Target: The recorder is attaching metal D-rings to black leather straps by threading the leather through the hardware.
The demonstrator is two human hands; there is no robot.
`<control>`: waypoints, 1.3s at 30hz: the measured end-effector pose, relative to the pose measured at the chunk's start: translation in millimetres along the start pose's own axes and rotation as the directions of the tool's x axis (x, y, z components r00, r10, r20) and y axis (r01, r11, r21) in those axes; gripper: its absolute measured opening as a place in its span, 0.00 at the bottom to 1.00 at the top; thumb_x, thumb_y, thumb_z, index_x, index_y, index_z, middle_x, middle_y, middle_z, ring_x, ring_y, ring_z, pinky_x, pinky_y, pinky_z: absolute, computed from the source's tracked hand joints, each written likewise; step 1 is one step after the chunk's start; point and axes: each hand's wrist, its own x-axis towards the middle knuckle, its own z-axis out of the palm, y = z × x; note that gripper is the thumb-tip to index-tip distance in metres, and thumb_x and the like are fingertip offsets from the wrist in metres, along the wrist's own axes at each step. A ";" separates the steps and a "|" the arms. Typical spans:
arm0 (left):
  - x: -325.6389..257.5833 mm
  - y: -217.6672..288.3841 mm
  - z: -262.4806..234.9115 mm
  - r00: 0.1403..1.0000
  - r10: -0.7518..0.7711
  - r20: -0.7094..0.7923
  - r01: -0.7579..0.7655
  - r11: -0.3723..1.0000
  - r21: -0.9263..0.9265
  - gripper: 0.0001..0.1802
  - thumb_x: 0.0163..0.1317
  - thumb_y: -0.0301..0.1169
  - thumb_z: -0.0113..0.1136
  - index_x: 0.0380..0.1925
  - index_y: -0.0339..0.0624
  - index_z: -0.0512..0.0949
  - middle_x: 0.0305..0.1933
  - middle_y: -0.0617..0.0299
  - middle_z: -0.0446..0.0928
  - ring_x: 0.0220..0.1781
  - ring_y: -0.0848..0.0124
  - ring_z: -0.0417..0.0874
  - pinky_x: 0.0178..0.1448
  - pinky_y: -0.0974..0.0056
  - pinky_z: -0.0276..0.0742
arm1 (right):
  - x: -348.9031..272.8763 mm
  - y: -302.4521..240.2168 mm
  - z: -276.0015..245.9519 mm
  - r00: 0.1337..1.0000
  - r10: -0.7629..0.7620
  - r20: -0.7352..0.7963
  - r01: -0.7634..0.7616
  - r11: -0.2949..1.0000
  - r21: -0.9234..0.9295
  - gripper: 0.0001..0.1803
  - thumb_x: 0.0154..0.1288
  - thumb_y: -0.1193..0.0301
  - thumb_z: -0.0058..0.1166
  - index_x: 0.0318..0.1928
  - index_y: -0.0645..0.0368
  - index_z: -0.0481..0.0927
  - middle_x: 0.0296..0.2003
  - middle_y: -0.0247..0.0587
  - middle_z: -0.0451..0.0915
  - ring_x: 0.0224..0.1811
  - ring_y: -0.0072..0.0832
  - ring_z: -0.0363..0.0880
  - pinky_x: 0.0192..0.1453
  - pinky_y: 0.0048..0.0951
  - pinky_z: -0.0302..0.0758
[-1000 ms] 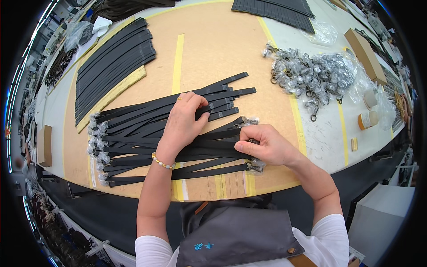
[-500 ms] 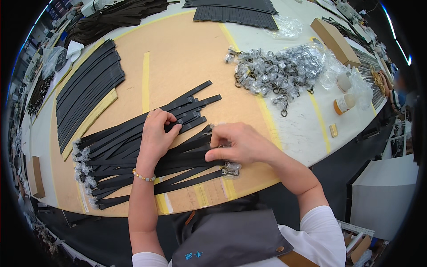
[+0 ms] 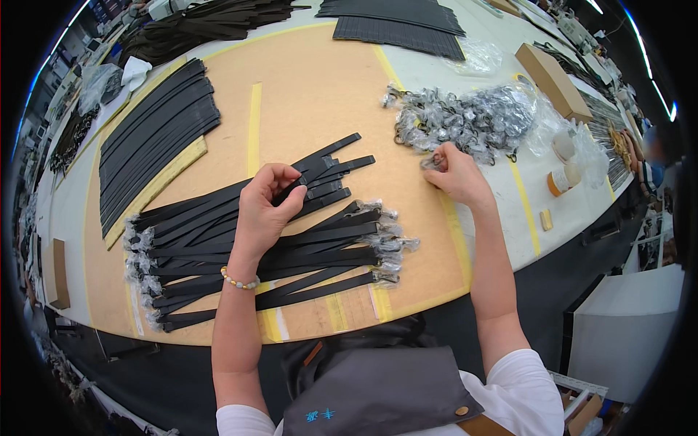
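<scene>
Long black straps (image 3: 331,238) lie in a loose fan across the tan board. My left hand (image 3: 267,207) is closed over the upper straps, thumb and fingers pinching a black strap (image 3: 331,150) near its bare end. Between the fingertips of my right hand (image 3: 462,178) is a plastic-wrapped metal hook (image 3: 434,162), held just below the heap of similar wrapped hooks (image 3: 465,116). Several lower straps carry wrapped metal fittings (image 3: 389,251) at their right ends. Wrapped fittings (image 3: 142,254) also line the left ends.
Neat rows of black strips lie at the left (image 3: 160,138) and far side (image 3: 400,33). A cardboard box (image 3: 552,80), an orange-labelled container (image 3: 561,179) and a small yellowish block (image 3: 546,219) stand or lie on the right. The table's near edge curves before me.
My right hand has moved from the straps' right ends up and right toward the heap, and now holds a wrapped hook. My left hand stays at the upper straps. The view has shifted slightly.
</scene>
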 end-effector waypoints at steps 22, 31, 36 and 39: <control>-13.5 20.1 14.9 0.985 0.068 0.161 -0.060 0.997 -0.054 0.10 0.63 0.22 0.70 0.43 0.35 0.80 0.36 0.69 0.81 0.37 0.84 0.79 0.43 0.76 0.77 | -14.8 -48.7 29.4 0.952 -0.255 0.171 0.047 0.672 0.739 0.15 0.70 0.69 0.64 0.54 0.55 0.77 0.41 0.32 0.83 0.37 0.14 0.80 0.37 0.18 0.77; -19.1 24.1 24.9 0.983 0.103 0.149 -0.093 0.993 -0.070 0.11 0.59 0.21 0.72 0.40 0.36 0.81 0.34 0.70 0.81 0.32 0.88 0.76 0.33 0.80 0.69 | -44.3 -70.3 59.1 0.843 -0.478 0.246 -0.350 -0.142 0.926 0.20 0.74 0.74 0.60 0.62 0.53 0.71 0.50 0.40 0.85 0.49 0.22 0.84 0.51 0.20 0.80; -20.2 21.5 26.9 0.981 0.146 0.132 -0.143 0.989 -0.032 0.12 0.57 0.20 0.73 0.39 0.36 0.81 0.33 0.70 0.80 0.31 0.89 0.74 0.31 0.81 0.67 | -52.3 -75.3 64.8 0.823 -0.486 0.293 -0.425 -0.185 0.886 0.19 0.74 0.75 0.59 0.61 0.52 0.71 0.51 0.38 0.84 0.51 0.21 0.83 0.54 0.21 0.78; -21.2 21.3 28.4 0.977 0.172 0.129 -0.167 0.985 -0.045 0.13 0.56 0.20 0.74 0.39 0.36 0.81 0.32 0.71 0.80 0.31 0.89 0.74 0.30 0.81 0.66 | -53.7 -76.5 64.4 0.822 -0.489 0.292 -0.429 -0.194 0.882 0.18 0.74 0.76 0.58 0.61 0.51 0.71 0.54 0.39 0.83 0.52 0.21 0.83 0.57 0.22 0.79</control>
